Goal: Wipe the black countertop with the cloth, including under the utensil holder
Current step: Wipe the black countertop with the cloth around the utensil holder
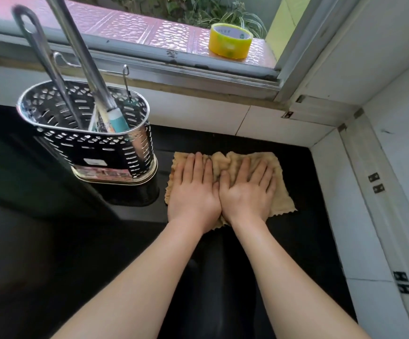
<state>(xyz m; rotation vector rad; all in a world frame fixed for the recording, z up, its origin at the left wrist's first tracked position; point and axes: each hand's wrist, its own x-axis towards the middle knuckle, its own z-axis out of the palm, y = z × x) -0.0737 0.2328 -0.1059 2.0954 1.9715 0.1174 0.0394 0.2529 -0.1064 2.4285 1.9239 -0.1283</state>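
Observation:
A tan cloth (280,192) lies spread on the black countertop (303,238) near the back right corner. My left hand (193,189) and my right hand (247,192) rest flat on it side by side, palms down, fingers stretched toward the wall. Neither hand grips the cloth. The perforated steel utensil holder (93,148) stands on the counter just left of the cloth, a small gap apart. Long metal utensils (76,52) and a teal-handled tool (118,119) stick out of it.
White tiled walls (394,167) close off the back and right side of the counter. A window frame (198,69) runs along the back, with a yellow tape roll (230,40) on the sill outside. Dark counter extends to the left and toward me.

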